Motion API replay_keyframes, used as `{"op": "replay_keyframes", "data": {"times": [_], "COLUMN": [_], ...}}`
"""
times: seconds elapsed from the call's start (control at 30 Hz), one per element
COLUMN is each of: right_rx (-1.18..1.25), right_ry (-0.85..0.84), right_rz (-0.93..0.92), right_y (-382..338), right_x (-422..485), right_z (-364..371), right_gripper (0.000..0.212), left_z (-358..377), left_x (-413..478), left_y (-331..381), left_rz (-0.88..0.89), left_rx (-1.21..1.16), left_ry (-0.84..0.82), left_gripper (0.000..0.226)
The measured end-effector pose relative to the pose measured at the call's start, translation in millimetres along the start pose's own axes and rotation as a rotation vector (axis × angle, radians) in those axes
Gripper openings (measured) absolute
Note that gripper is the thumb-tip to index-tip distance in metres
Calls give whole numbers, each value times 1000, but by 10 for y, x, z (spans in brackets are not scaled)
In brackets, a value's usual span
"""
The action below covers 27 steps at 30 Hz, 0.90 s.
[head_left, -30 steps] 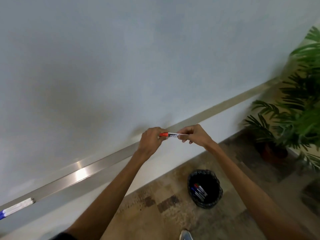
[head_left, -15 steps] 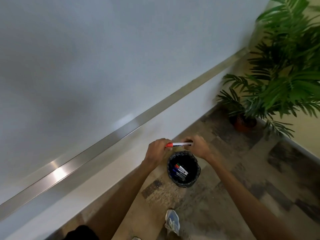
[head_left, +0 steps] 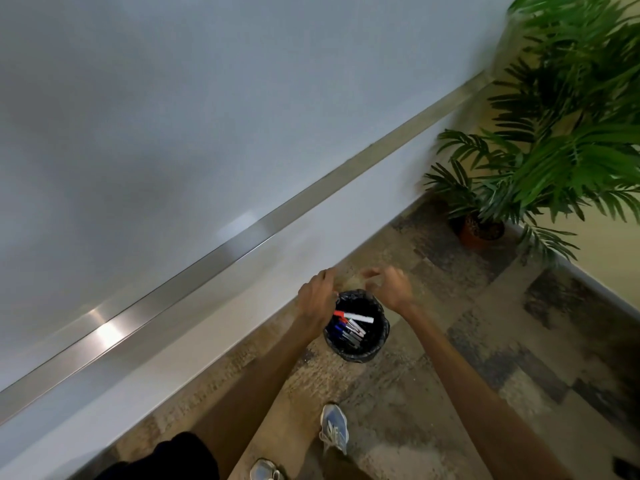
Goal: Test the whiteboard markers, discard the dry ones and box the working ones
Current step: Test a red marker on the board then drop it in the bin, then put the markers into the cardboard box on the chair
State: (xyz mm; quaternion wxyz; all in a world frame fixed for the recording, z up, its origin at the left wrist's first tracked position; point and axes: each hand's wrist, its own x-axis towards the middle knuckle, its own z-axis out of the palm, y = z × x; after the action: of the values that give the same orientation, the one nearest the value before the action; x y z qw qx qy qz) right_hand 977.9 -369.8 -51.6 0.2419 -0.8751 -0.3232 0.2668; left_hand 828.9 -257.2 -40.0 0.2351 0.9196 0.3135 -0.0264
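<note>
A small black bin [head_left: 381,336] lined with a black bag stands on the floor by the wall. Inside it a white marker with a red cap [head_left: 354,316] lies or falls above several other markers [head_left: 348,332]. My left hand [head_left: 317,297] hovers over the bin's left rim, fingers loosely bent, holding nothing. My right hand [head_left: 391,285] hovers over the right rim with its fingers spread, also holding nothing. The whiteboard [head_left: 173,116] fills the upper left.
A steel marker tray [head_left: 242,240] runs along the whiteboard's lower edge. A potted palm [head_left: 540,133] stands in the corner at the right. My shoes [head_left: 334,427] are on the patterned floor just below the bin.
Both hands held the red-capped marker at the board, then carried it down over the bin. Now they have let go and the marker is inside the bin.
</note>
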Motion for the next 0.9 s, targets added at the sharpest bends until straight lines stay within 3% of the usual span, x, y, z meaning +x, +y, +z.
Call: {"op": "replay_keyframes", "data": {"times": [0.37,0.67,0.9], "right_rx": [146,309,355], "right_ry": [13,-7,-128], "right_rz": [-234,-364,-534], "right_y": [-789,-1648,-2273], "right_x": [64,-51,-447], "right_z": [391,897,1360], "right_gripper": [19,25,24], "left_z": [-336,-746,-972], "left_x": [-170,-750,-1477], "left_y": [-396,-995,-1447], "left_rz": [-181,-422,-587], "left_rx": [-126,-232,-236], "left_ry": [229,441,587], "left_gripper": [36,48,48]}}
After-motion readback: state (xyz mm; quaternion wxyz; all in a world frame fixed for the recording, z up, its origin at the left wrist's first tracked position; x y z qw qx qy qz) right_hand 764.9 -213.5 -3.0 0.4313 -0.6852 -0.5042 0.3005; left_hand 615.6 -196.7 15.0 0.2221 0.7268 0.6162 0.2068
